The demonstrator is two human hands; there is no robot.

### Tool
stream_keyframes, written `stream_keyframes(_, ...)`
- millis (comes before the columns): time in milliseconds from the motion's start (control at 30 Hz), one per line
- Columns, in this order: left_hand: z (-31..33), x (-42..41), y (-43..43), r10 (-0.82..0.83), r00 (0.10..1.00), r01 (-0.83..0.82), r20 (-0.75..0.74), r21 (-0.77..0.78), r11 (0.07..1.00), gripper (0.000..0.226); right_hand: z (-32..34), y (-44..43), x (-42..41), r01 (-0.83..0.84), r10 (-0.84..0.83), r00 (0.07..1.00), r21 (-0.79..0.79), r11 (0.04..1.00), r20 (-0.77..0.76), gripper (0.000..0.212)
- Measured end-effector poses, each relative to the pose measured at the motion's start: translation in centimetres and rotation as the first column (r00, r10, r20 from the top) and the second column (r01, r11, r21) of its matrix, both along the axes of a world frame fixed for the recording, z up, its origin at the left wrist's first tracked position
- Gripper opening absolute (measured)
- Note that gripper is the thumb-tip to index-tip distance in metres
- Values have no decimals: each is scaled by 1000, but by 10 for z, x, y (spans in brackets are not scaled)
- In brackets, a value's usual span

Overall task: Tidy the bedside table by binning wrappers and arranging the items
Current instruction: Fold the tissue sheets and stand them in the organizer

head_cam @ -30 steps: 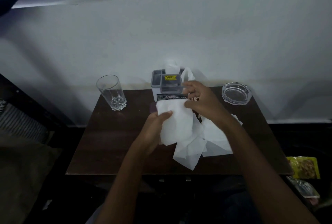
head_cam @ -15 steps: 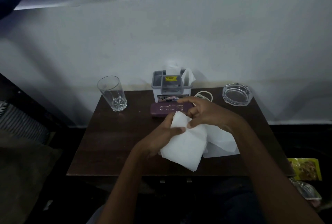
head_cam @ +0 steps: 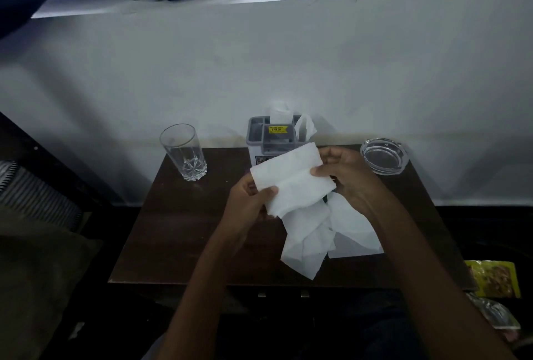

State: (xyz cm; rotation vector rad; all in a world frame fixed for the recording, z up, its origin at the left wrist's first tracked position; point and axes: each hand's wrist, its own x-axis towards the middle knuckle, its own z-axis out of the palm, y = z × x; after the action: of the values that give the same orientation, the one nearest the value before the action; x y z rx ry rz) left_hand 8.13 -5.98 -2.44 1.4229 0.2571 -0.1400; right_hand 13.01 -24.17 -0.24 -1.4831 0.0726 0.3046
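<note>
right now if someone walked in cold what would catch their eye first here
The white tissue stands out most: both hands, the left hand and right hand, hold it up over the middle of the dark table, with more loose tissue sheets lying below. Behind them, a clear glass stands at the back left, a grey holder against the wall, and a glass ashtray at the back right.

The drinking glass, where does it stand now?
In the head view the drinking glass stands upright at the table's far left corner, left of the grey organiser, near the wall.
</note>
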Motion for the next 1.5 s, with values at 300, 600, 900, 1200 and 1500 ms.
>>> stream_keyframes(300,10,1,-1,47,994,-65,-99,-192,979,25,-2,1,1,24,-23,998,-20,999,56,35)
stream_keyframes(600,-2,2,-4,157,988,-155,-12,66,986,21,-3,5,5,108,-104,992,47,993,-69,12)
stream_keyframes(900,-3,4,2,305,945,-316,118,94,944,26,-3,13,-2,79,-87,996,-241,967,-26,11)
stream_keyframes(1200,-1,5,19,535,845,-533,-22,-126,837,17,41,40,29,325,-326,945,21,945,42,16)
stream_keyframes(1500,6,3,21,462,880,-474,-110,-153,867,14,35,83,100,465,-420,885,-384,798,200,18)
